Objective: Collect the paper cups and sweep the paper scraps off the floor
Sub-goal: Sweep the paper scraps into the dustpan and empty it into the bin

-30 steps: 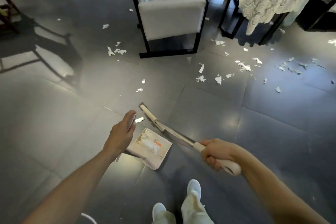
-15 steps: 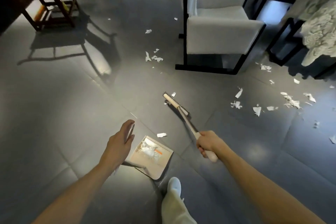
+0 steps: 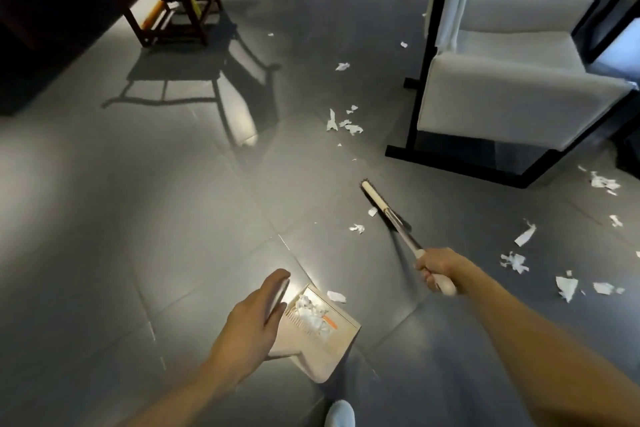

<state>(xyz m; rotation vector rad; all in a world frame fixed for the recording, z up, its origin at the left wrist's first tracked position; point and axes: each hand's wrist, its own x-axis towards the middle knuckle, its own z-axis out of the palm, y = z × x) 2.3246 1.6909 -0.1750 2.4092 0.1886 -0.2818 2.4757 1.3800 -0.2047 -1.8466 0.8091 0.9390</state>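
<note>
My right hand point(image 3: 437, 269) grips the cream handle of a broom point(image 3: 389, 215), whose brush head rests on the grey floor ahead. Two small paper scraps point(image 3: 357, 228) lie just left of the brush. My left hand point(image 3: 256, 319) is closed round the upright handle of a beige dustpan point(image 3: 323, 336) that sits on the floor with crumpled white scraps inside. One scrap point(image 3: 336, 296) lies at the pan's lip. More scraps point(image 3: 343, 123) lie near the chair, and others point(image 3: 540, 274) are scattered at the right. No paper cup shows.
A white upholstered chair point(image 3: 502, 94) on a black frame stands ahead right. A dark wooden chair point(image 3: 166, 0) stands at the far left, casting a long shadow. More scraps lie at the far top. My white shoe point(image 3: 341, 414) shows at the bottom edge.
The view has swung left and closer. The broom head has moved forward, away from the dustpan and toward the white chair. My left hand stays on the dustpan handle.
</note>
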